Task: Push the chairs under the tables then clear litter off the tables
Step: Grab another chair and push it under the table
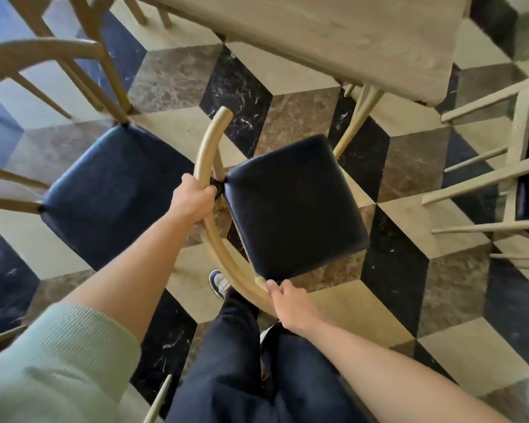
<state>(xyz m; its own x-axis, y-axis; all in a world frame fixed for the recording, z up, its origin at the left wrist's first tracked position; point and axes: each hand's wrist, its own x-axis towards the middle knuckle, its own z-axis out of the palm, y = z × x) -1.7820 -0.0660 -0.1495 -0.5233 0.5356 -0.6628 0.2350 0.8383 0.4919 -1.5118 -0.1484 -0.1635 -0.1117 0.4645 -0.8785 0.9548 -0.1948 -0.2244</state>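
Observation:
A wooden chair with a black padded seat [297, 206] stands in the middle of the view, just short of the light wooden table [333, 38] at the top. Its curved backrest rail [206, 141] arcs along its left and near side. My left hand [193, 199] is wrapped around the rail's left part. My right hand [290, 303] grips the rail's near end, below the seat's front corner. The chair's far legs reach toward the table edge. No litter shows on the visible part of the table.
A second black-seated chair [113, 193] stands close on the left, almost touching the held chair. A third chair [516, 178] is at the right edge. The floor is patterned in cream, brown and black tiles. My legs and a shoe [219, 283] are below the chair.

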